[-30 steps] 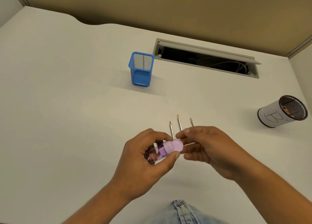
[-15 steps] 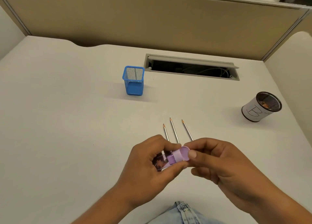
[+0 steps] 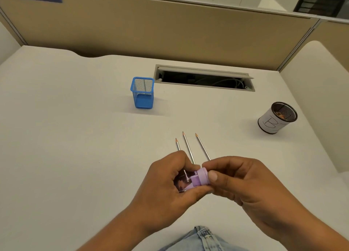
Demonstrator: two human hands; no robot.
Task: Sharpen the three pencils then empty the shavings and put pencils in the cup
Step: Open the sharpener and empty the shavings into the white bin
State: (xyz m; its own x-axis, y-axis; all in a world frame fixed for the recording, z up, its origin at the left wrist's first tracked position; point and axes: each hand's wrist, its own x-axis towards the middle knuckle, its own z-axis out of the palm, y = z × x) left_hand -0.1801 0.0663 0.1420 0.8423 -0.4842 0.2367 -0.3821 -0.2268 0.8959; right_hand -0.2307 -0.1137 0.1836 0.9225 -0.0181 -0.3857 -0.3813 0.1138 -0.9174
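A small purple sharpener (image 3: 196, 180) with a clear shavings chamber sits between both hands above the desk's near edge. My left hand (image 3: 170, 192) wraps its body, and my right hand (image 3: 243, 180) pinches its purple cap end. Three sharpened pencils (image 3: 188, 146) lie side by side on the white desk just beyond my hands, tips pointing away; their near ends are hidden by my fingers. An empty blue mesh cup (image 3: 143, 92) stands farther back to the left. A round black mesh cup (image 3: 277, 118) wrapped in white paper marked "B" stands at the right, with shavings inside.
An open cable slot (image 3: 204, 78) with cords inside runs along the back of the white desk (image 3: 75, 137). A tan partition wall rises behind the desk. My jeans show at the bottom edge.
The view has tilted upward, showing more of the partition. Both hands stay on the sharpener, which has turned so its cap faces right into my right fingers.
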